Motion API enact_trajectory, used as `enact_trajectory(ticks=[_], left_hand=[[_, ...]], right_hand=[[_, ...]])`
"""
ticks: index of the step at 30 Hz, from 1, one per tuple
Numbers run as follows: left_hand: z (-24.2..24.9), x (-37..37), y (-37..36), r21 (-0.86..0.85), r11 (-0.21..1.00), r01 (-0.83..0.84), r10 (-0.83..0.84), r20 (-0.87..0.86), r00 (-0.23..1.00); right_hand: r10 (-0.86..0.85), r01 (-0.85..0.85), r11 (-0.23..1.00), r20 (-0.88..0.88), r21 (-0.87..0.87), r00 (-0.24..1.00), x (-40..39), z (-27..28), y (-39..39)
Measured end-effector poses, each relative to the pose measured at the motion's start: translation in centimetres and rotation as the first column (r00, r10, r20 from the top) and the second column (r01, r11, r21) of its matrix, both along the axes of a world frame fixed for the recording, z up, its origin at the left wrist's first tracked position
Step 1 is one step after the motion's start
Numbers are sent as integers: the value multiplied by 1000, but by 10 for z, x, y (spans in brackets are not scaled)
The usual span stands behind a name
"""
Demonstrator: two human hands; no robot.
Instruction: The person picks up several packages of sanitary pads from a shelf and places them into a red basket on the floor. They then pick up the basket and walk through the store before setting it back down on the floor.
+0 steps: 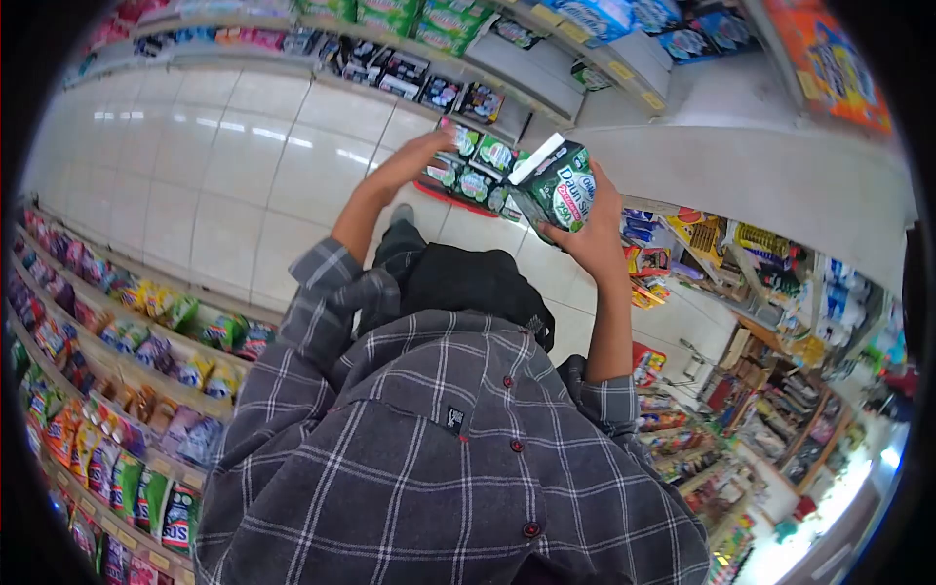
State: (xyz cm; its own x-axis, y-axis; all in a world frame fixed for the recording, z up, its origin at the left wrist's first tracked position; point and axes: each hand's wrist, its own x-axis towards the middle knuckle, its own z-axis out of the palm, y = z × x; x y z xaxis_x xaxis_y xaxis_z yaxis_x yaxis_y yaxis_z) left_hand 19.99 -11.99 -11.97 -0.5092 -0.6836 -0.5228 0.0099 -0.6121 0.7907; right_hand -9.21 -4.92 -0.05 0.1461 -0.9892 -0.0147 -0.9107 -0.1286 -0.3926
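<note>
A green box with white lettering that reads "Daun Sirih" [564, 190] is gripped in my right hand [597, 232], thumb on the near face and fingers along its far side. The box tilts, and a white flap or end stands out at its upper left. My left hand [414, 161] reaches out, fingers fairly straight, with its fingertips right at the green packs [475, 183]. Those packs lie in rows in a low red tray [444, 198] near the floor.
Shelves with dark and green packs [429, 83] run along the top. Another shelf with colourful pouches [146, 390] curves down the left side. Pale floor tiles [234, 156] lie between them. More stocked shelves [780, 390] stand at right. An orange pack [834, 63] sits upper right.
</note>
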Motion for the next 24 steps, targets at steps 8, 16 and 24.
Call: enact_trajectory(ticks=[8, 16, 24], left_hand=[[-302, -3, 273, 456, 850, 265, -484, 478, 733], [-290, -64, 303, 605, 777, 171, -627, 724, 287], [-310, -97, 314, 563, 825, 52, -559, 798, 225]], right_hand=[[130, -117, 882, 3, 456, 991, 0, -235, 26], [329, -284, 913, -116, 294, 937, 46, -480, -38], [161, -130, 975, -174, 180, 971, 39, -585, -44]])
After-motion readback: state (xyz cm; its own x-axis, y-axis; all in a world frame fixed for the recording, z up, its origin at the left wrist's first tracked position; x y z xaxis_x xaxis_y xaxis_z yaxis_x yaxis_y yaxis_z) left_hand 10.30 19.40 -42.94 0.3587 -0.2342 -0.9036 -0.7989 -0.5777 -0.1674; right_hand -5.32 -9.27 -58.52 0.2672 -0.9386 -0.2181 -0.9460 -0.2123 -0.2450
